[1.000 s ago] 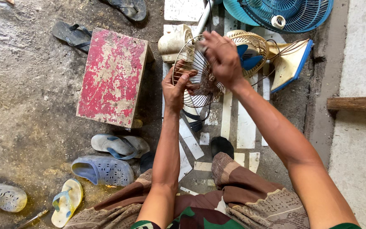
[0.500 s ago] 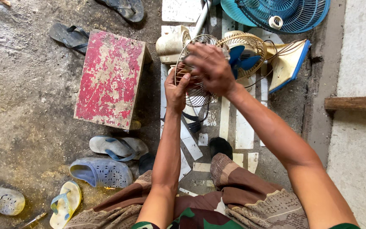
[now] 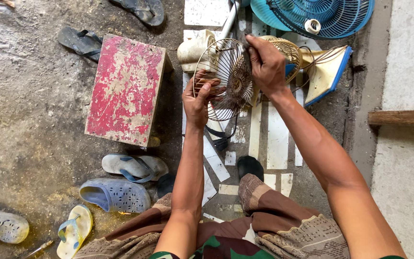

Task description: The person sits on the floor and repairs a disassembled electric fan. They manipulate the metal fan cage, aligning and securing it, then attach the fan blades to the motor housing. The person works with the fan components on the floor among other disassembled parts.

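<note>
gripping a rusty wire fan guard (image 3: 226, 79), both hands are on the job of getting it free or turned on an old cream fan (image 3: 312, 72) lying on the floor. the left hand (image 3: 198, 98) pinches the guard's lower rim, thumb and fingers closed over the wires. the right hand (image 3: 266, 64) is closed on the guard's upper edge, knuckles toward the camera; what it presses under the palm is hidden. the guard sits tilted between the two hands, just above the floor's white tiles (image 3: 276, 136). judging by this, the guard is mid-handling, and the next move would call for a steady two-sided grip while the rim is worked round. left of the left hand stands a worn red stool (image 3: 125, 88), with sandals (image 3: 132, 165) below it. a blue fan (image 3: 322, 14) beyond the right hand is cut off by the frame.
</note>
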